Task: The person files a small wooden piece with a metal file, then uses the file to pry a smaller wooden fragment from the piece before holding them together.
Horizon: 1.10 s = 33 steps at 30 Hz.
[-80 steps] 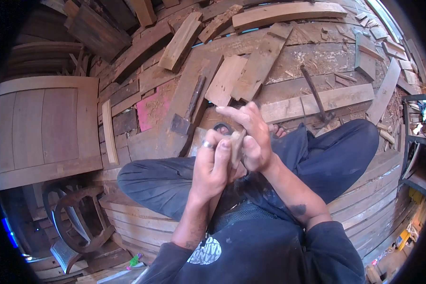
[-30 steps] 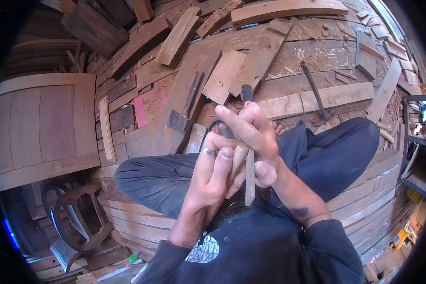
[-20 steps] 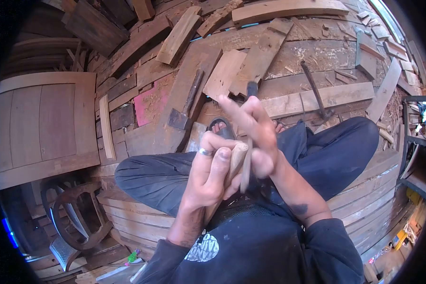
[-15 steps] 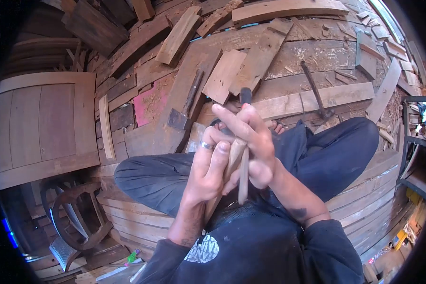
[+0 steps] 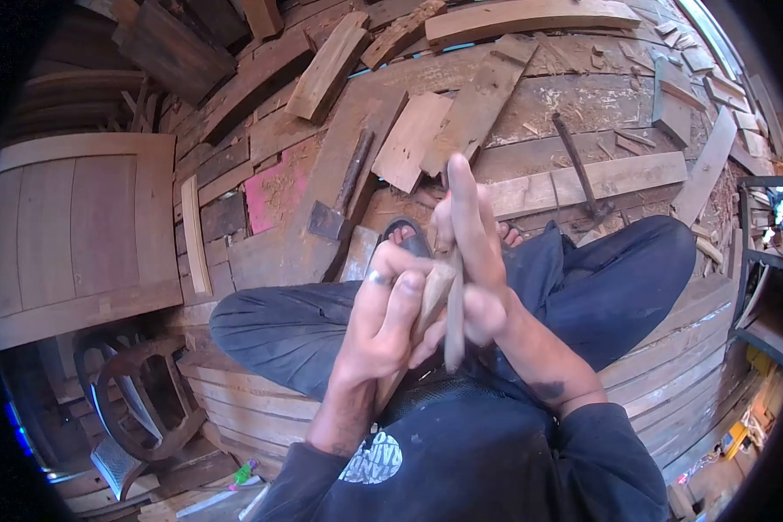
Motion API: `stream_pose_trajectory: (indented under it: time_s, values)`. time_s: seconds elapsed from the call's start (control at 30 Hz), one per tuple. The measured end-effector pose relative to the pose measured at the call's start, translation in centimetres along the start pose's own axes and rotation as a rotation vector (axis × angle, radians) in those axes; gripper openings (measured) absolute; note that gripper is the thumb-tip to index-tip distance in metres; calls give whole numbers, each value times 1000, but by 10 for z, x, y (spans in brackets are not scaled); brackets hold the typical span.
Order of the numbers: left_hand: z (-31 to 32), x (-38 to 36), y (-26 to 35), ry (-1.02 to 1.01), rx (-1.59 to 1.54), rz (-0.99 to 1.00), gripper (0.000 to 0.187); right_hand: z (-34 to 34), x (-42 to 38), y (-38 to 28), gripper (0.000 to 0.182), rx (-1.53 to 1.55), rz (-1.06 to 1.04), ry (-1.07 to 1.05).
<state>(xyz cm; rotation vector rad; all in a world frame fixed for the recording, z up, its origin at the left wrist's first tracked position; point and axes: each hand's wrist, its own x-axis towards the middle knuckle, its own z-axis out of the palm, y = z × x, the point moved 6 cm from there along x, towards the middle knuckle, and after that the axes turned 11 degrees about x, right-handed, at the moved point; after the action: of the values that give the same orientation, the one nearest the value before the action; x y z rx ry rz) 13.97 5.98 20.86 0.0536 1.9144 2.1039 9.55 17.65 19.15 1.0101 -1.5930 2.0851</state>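
My left hand, with a ring on one finger, is wrapped round a tapered wooden stick that slants down towards my lap. Close against it, my right hand is closed on a slim wooden rod, whose rounded lower end sticks out below the palm. One right finger points away from me along the top. Part of a dark piece shows behind that finger; its kind is hidden. Both hands are over my lap, and the rod and the stick lie side by side, nearly touching.
A hammer lies on a thick board beyond my left knee. Another long-handled tool rests on a plank to the right. Boards, offcuts and shavings cover the floor ahead. A panelled wooden door stands left, above a curved wooden frame.
My right hand has shifted slightly, its fingers straightening and pointing farther forward. The dark end with a red spot is now mostly hidden. My left hand keeps its hold on the stick.
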Motion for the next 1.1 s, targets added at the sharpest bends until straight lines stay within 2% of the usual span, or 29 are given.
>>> stream_pose_trajectory:
  time_s: [0.1, 0.13, 0.2, 0.23, 0.27, 0.37, 0.43, 0.53, 0.63, 0.67, 0.73, 0.9, 0.93, 1.0, 1.1]
  values:
    - [0, -4, 2, 24, 111, 48, 20, -3, 0, 10, 113, -8, 64, 24]
    - [2, -7, 5, 44, 57, 19, 20, -6, -6, 24, 112, -9, 163, 62]
    - [5, -2, 10, 19, -112, -13, 20, -7, -8, 26, 109, -6, 207, 70]
    - [4, 2, 10, 1, -23, 9, 22, -8, -7, 26, 107, -4, 228, 75]
    - [4, 5, 5, -9, 62, 28, 23, -3, -9, 13, 104, 29, 161, 40]
    - [0, 8, 3, 4, 238, 205, 24, -2, -11, 9, 100, 80, 200, 38]
    - [4, -2, 6, -5, -24, 5, 21, -10, -16, 36, 101, 18, 262, 73]
    - [-2, 11, -7, 20, 93, 11, 22, -5, -14, 25, 97, 58, 216, 84]
    - [-1, 11, -3, 11, 134, 29, 22, -3, -9, 23, 95, 125, 276, 41]
    - [-1, 7, -2, 3, 56, 9, 21, -8, -15, 39, 96, 93, 290, 39]
    - [-1, 6, -2, -13, -67, -21, 21, -6, -13, 37, 100, 107, 298, 79]
    - [-3, 10, -8, -6, 106, 33, 21, 0, -12, 35, 114, 186, 344, 136]
    - [-3, 7, -5, -22, 53, 24, 21, -3, -14, 46, 116, 160, 386, 164]
    - [-1, 5, -5, -47, -75, -4, 21, -2, -14, 41, 114, 174, 360, 153]
    - [-2, 9, -5, -41, 64, 53, 22, 1, -15, 32, 107, 167, 251, 105]
